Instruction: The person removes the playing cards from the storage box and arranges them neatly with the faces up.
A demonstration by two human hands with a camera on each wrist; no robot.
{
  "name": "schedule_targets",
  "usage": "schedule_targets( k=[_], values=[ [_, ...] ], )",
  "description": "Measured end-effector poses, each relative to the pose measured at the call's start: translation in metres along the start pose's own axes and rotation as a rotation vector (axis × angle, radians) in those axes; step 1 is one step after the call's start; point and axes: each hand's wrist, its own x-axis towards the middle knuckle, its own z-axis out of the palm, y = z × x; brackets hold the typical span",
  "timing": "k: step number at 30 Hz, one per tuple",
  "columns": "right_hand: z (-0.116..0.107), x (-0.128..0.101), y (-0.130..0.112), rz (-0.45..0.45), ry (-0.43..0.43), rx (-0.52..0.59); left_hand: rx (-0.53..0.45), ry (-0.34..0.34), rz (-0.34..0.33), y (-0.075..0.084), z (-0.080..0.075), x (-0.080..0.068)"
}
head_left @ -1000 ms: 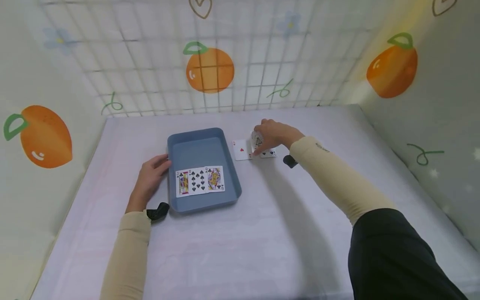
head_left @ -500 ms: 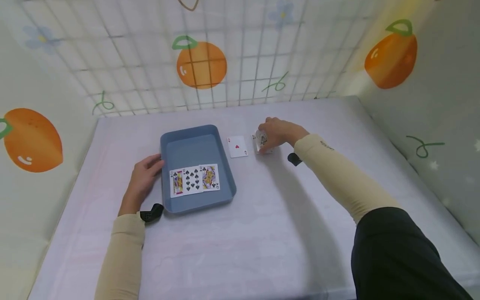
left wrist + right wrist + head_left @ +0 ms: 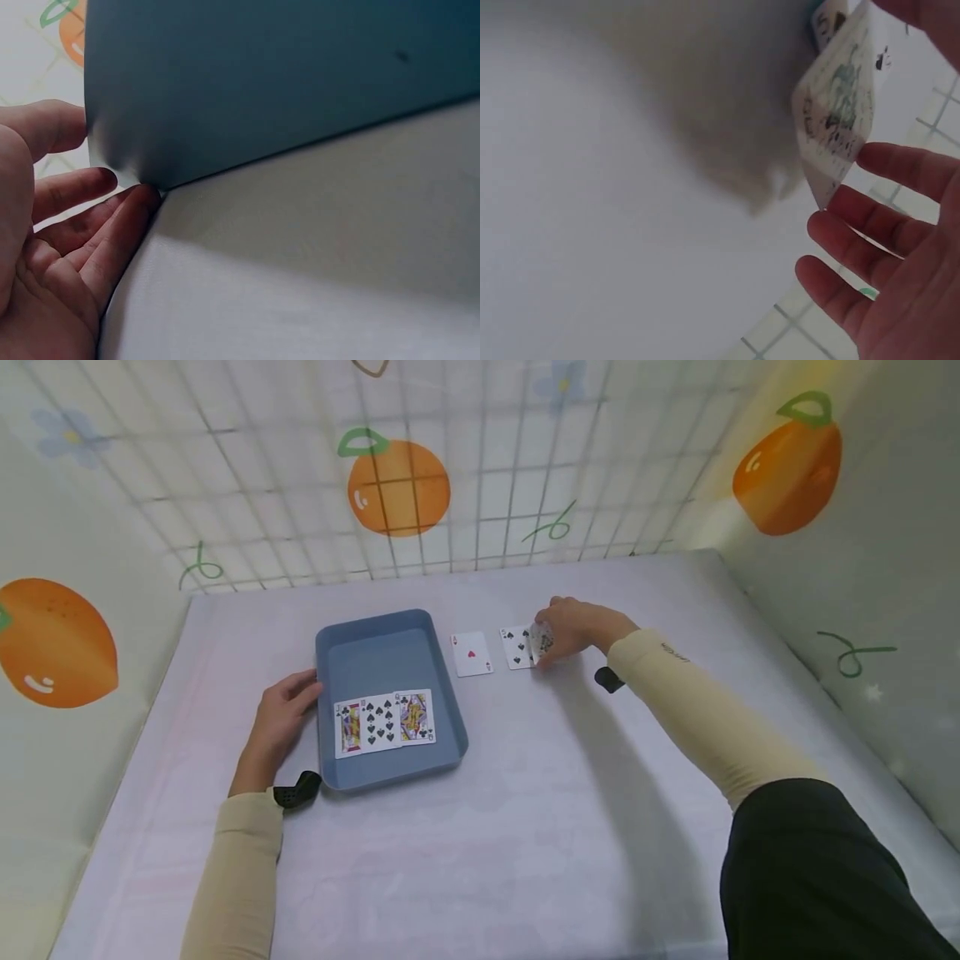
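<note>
My left hand (image 3: 283, 720) rests against the left wall of a blue rectangular tray (image 3: 375, 635); in the left wrist view its outstretched fingertips touch the tray's outer side (image 3: 285, 82). Over the table to the right of the tray, my right hand (image 3: 576, 628) pinches a playing card (image 3: 541, 642) between thumb and fingers. Its printed face looks bowed and tilted in the right wrist view (image 3: 834, 112). A spades card (image 3: 514, 648) lies face up just left of that hand, partly overlapped by the held card. An ace of hearts (image 3: 472, 654) lies between it and the tray.
Inside the tray's near part lie a jack (image 3: 348, 729), a ten of spades (image 3: 380, 723) and a queen (image 3: 415, 718), overlapping in a row. The white table (image 3: 480, 860) is enclosed by patterned cloth walls, with a wire grid (image 3: 480, 477) showing at the back.
My right hand has moved rightward with the card it pinches, exposing more of the spades card beneath. My left hand stays at the tray's wall. The head view has shifted slightly.
</note>
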Motion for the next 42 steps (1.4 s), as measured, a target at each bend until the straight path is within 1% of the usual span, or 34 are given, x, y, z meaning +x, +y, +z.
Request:
schedule_targets(
  k=[10, 18, 24, 36, 42],
  values=[
    [0.008, 0.001, 0.017, -0.025, -0.007, 0.016, 0.014, 0.013, 0.024, -0.002, 0.001, 0.001],
    [0.008, 0.002, 0.028, -0.031, 0.008, 0.01, 0.015, 0.026, 0.006, 0.002, 0.001, -0.001],
    [0.009, 0.001, 0.035, -0.031, 0.003, 0.021, 0.027, 0.031, 0.002, 0.0, 0.001, 0.001],
    [0.009, 0.001, 0.038, -0.021, -0.01, 0.028, 0.01, 0.046, -0.005, -0.001, 0.0, -0.001],
    [0.008, -0.002, 0.037, -0.004, -0.032, 0.035, -0.004, 0.025, -0.024, 0.0, 0.001, 0.0]
  ],
)
